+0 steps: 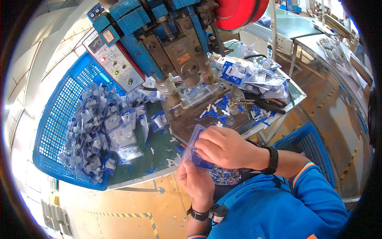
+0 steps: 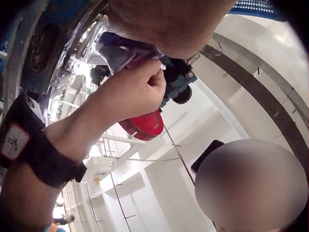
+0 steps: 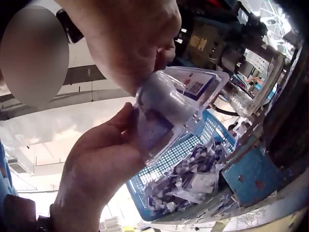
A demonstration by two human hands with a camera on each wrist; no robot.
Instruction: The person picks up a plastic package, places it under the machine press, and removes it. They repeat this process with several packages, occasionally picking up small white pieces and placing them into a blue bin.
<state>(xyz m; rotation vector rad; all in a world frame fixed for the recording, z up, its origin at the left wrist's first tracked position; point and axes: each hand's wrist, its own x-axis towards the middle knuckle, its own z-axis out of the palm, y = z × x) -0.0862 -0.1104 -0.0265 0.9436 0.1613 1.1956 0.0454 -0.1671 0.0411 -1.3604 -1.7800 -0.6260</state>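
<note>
A clear plastic blister pack (image 1: 192,144) with a blue printed card is held up on edge in front of the bench. My left hand (image 1: 197,184) grips its lower end, thumb on the near face. My right hand (image 1: 223,148) has its fingers curled at the upper part of the pack, pinching there. Seen from the right wrist, the pack (image 3: 166,104) has a rounded bulge, and the right hand (image 3: 130,41) covers its top while the left hand (image 3: 104,162) holds it from below. Fingertips are partly hidden behind the pack.
A blue press (image 1: 175,44) with a control box (image 1: 115,65) stands over the bench. Left of it, a blue basket (image 1: 49,131) holds many bagged packs (image 1: 95,127). Blue and white scraps (image 1: 219,112) litter the press bed. More packs (image 1: 258,77) are heaped at right, near black-handled pliers (image 1: 270,106).
</note>
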